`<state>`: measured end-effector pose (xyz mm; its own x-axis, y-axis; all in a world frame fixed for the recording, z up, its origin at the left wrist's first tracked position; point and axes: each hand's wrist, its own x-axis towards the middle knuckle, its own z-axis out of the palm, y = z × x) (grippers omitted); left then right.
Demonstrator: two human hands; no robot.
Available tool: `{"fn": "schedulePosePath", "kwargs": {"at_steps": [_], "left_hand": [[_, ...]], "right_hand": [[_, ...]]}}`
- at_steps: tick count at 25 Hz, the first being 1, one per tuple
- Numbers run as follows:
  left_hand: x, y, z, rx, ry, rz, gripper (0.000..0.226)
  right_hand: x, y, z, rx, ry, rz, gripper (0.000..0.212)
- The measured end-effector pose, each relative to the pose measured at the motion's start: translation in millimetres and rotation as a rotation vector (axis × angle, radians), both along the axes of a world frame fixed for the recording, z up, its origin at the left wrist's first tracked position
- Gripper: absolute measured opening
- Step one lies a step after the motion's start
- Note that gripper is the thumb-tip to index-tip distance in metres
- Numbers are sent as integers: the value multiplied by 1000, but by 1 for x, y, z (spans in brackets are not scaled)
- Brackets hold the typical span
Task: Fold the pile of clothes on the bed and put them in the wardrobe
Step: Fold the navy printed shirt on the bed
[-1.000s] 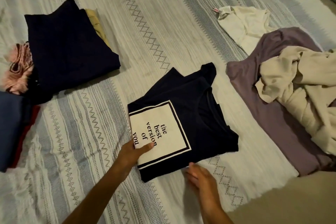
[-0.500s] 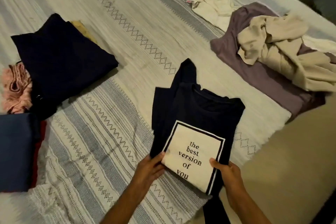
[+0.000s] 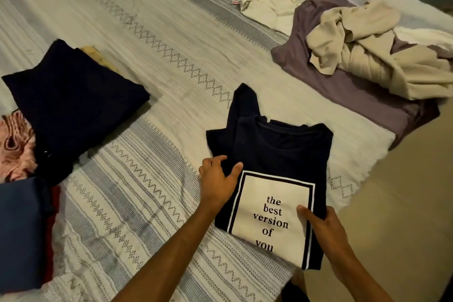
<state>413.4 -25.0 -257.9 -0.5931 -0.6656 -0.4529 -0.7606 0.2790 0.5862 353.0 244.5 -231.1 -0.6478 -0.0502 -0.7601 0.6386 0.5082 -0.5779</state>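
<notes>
item: navy printed t-shirt [image 3: 274, 149], partly folded, lying at the near edge of the bed [image 3: 152, 19], its lower end overhanging that edge toward the floor [image 3: 397, 216]. white panel reading "the best version of you" faces up.

left hand [image 3: 217, 184]: rests on the shirt's left side, fingers spread and fairly straight, thumb on the dark cloth just above the panel; judged to be flattening and steadying the fold.

right hand [image 3: 323, 227]: grips the shirt's right edge, thumb on the panel, fingers curled under and hidden; judged ready to turn the lower part over.

left of the shirt, well apart: folded dark garment [image 3: 73, 98] over a yellow piece [image 3: 98, 59]; a pink ruffled item [image 3: 14, 144] beside it; a blue folded piece [image 3: 19, 233] on something red [image 3: 52, 225] nearer the viewer.

right of the shirt and farther back: unfolded mauve garment [image 3: 343, 95] under a crumpled beige one [image 3: 362, 49]; a cream top [image 3: 269, 7] beyond.

obstruction: none between the shirt and the folded stack. wardrobe not in view. judged: folding partway done.
</notes>
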Motion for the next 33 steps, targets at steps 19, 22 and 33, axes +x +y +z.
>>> {"fn": "schedulePosePath", "kwargs": {"at_steps": [19,22,33], "left_hand": [[-6,65,37,-207,147,-519,30],[-3,59,28,-126,125,-360,37],[32,19,-4,-57,44,144,35]], "right_hand": [[-146,-121,32,298,1233,1990,55],[-168,-126,34,375,1447,2068,31],[-142,-186,21,312,1008,1173,74]]}}
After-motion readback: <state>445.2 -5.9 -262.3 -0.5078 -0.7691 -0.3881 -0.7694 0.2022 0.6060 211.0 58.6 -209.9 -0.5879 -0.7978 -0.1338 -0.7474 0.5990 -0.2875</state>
